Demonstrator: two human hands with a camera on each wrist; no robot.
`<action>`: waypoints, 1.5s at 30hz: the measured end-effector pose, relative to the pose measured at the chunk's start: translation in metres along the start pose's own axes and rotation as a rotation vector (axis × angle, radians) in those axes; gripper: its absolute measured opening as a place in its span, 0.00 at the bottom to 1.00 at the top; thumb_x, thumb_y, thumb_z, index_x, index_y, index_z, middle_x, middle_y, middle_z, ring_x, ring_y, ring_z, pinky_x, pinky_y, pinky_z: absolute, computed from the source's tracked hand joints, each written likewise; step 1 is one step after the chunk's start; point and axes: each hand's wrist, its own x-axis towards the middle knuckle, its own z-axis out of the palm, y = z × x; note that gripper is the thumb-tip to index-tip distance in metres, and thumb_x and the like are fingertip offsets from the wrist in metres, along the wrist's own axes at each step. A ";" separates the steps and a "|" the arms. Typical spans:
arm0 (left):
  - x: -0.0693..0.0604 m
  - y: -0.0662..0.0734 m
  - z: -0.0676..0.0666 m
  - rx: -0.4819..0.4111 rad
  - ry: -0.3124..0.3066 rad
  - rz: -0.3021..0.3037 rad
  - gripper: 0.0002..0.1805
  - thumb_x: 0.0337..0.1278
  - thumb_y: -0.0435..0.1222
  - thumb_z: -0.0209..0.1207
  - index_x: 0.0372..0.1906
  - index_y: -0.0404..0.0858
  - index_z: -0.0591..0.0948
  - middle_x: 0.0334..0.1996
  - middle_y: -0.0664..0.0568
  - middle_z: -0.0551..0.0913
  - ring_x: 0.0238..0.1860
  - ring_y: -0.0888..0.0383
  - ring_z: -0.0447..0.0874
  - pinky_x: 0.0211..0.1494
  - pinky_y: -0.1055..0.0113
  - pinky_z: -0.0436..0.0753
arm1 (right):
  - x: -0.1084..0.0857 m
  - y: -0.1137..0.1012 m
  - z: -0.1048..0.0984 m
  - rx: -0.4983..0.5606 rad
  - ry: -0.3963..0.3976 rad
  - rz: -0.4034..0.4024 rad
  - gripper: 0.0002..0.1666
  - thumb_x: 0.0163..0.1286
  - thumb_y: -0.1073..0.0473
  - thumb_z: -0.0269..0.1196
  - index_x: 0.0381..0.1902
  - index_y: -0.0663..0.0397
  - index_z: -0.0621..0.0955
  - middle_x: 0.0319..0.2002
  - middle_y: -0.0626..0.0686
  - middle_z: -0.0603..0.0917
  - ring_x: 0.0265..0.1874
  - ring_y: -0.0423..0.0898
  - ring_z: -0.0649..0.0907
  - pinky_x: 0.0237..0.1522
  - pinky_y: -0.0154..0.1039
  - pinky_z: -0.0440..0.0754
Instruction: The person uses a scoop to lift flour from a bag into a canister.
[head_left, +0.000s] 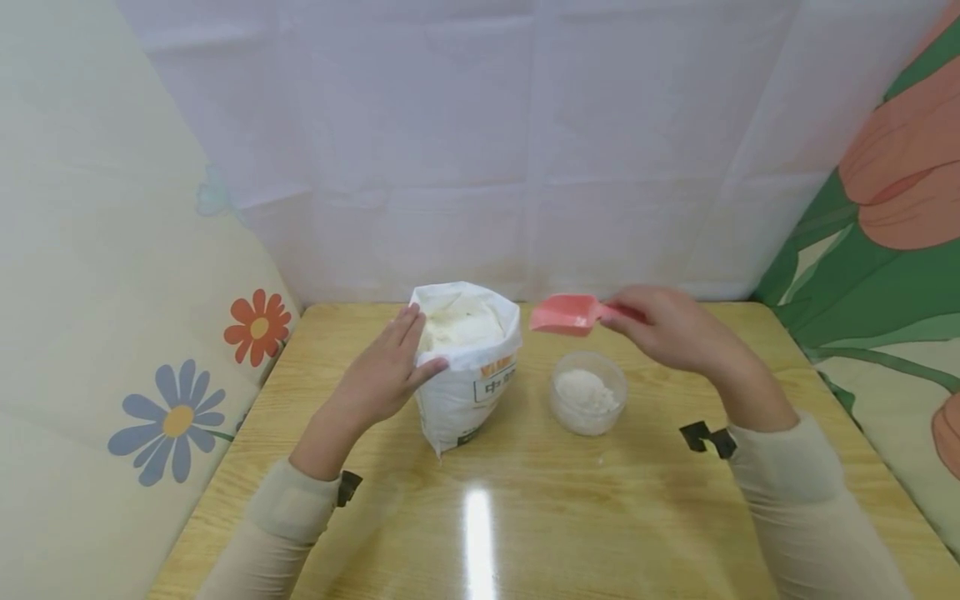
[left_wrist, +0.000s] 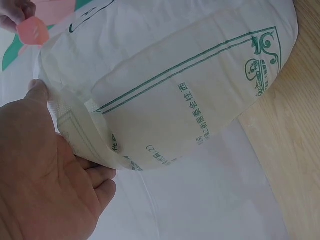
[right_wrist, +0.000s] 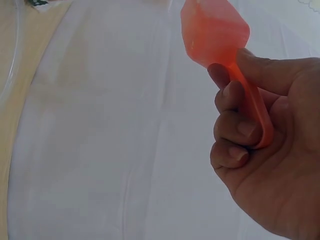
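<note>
A white flour bag point(head_left: 465, 392) stands upright with its top rolled open, showing pale powder inside. My left hand point(head_left: 386, 362) holds its rim at the left side, thumb across the front edge; in the left wrist view the fingers point(left_wrist: 102, 182) bend against the folded rim. Right of the bag, my right hand point(head_left: 667, 329) grips a pink scoop point(head_left: 566, 315) by its handle, raised in the air with the bowl pointing left. No powder shows in the scoop. Below it sits a clear round bowl point(head_left: 592, 425) holding a mound of white powder point(head_left: 587, 390).
A wooden table point(head_left: 540, 533) carries everything, with a glare strip near its front. White cloth point(head_left: 420, 150) hangs behind it. Floral cloths point(head_left: 75, 275) stand on both sides. Dark clips point(head_left: 708, 439) show at the sleeve cuffs.
</note>
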 end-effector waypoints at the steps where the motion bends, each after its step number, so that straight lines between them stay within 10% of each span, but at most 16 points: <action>1: 0.000 0.000 0.000 -0.001 0.002 0.001 0.48 0.76 0.61 0.42 0.79 0.27 0.48 0.81 0.37 0.43 0.82 0.44 0.39 0.82 0.49 0.49 | 0.001 -0.002 0.000 -0.003 -0.005 0.007 0.12 0.76 0.54 0.61 0.43 0.56 0.86 0.25 0.46 0.77 0.26 0.44 0.72 0.34 0.43 0.73; 26: 0.000 0.004 -0.002 -0.013 -0.011 -0.002 0.48 0.76 0.61 0.41 0.80 0.28 0.47 0.81 0.38 0.42 0.82 0.45 0.38 0.82 0.50 0.48 | 0.051 -0.046 0.014 -0.096 -0.135 -0.009 0.16 0.78 0.53 0.59 0.47 0.59 0.86 0.40 0.54 0.87 0.41 0.51 0.84 0.48 0.53 0.83; 45: 0.002 0.005 -0.002 -0.020 -0.010 -0.001 0.48 0.76 0.61 0.40 0.80 0.28 0.46 0.81 0.38 0.42 0.82 0.45 0.38 0.82 0.50 0.48 | 0.071 -0.072 0.016 -0.248 -0.200 0.056 0.16 0.77 0.54 0.57 0.28 0.52 0.81 0.27 0.50 0.79 0.27 0.48 0.76 0.31 0.43 0.78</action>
